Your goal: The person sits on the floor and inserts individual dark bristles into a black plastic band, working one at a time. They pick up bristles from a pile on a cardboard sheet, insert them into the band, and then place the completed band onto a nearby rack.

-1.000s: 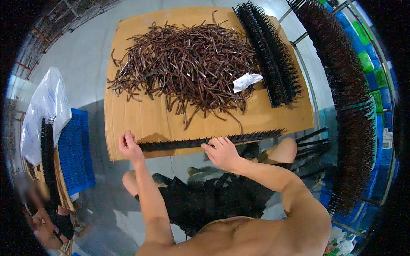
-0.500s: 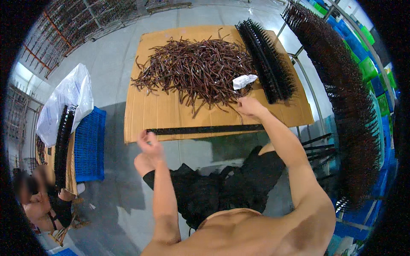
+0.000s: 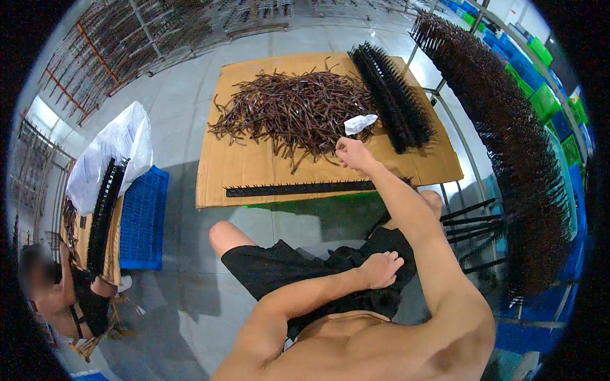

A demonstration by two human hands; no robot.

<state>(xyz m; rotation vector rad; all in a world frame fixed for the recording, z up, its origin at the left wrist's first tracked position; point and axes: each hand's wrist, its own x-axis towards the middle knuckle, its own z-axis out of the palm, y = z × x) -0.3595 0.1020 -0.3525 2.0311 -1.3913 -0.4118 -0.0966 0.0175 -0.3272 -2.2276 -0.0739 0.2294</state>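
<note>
My right hand [image 3: 354, 154] reaches over the cardboard to the near right edge of a pile of thin brown strips [image 3: 289, 111]. Its fingers are pinched together; whatever is between them is too small to make out. Drawn back over the black shorts [image 3: 330, 263] on my lap, my left hand [image 3: 381, 270] has loosely bent fingers, their tips a little apart, with nothing visible in them. A long black bar [image 3: 292, 189] with a row of small upright pins lies along the cardboard's near edge, below my right forearm. A crumpled white piece [image 3: 360, 124] rests beside the strips.
Bristly black bars [image 3: 394, 101] lie together on the cardboard [image 3: 273, 170] at right. Beyond them stands a rack of dark strip-covered bars [image 3: 508, 146], with several black bars [image 3: 470, 219] jutting toward my knee. At left, a person [image 3: 57, 286] sits near a blue crate [image 3: 145, 219].
My left hand has left the bar's left end and come back across my lap. The bar now shows its pins upward. My right hand stays by the strips; the whole view has shifted slightly.
</note>
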